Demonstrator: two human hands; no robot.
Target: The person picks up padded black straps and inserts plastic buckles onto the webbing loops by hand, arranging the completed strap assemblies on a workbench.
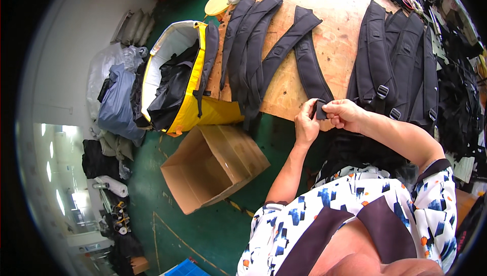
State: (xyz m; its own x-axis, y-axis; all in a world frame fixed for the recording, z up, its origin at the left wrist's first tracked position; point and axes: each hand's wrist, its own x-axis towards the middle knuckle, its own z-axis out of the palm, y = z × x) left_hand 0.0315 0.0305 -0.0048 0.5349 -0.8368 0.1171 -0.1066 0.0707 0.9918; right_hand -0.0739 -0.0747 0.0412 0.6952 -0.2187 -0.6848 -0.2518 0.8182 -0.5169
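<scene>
At the near edge of the table, my left hand (306, 125) and my right hand (345, 114) meet at the lower end of a black padded shoulder strap (310, 65). Both are closed, fingers pinching a short dark piece (321, 109) there; whether it is webbing or a buckle is too small to tell. The strap stretches away from me, its far end crossed by another black strap (289, 42). To the left lie several more padded straps (253, 47), some hanging over the edge. On the right is a pile of straps (378, 55) with buckles at their near ends.
The wooden table (335, 32) carries small dark scraps at its far end. Left of it stands a yellow bag (190, 108) holding black material, with an open cardboard box (215, 167) on the green floor below. Dark material (459, 98) is heaped along the right side.
</scene>
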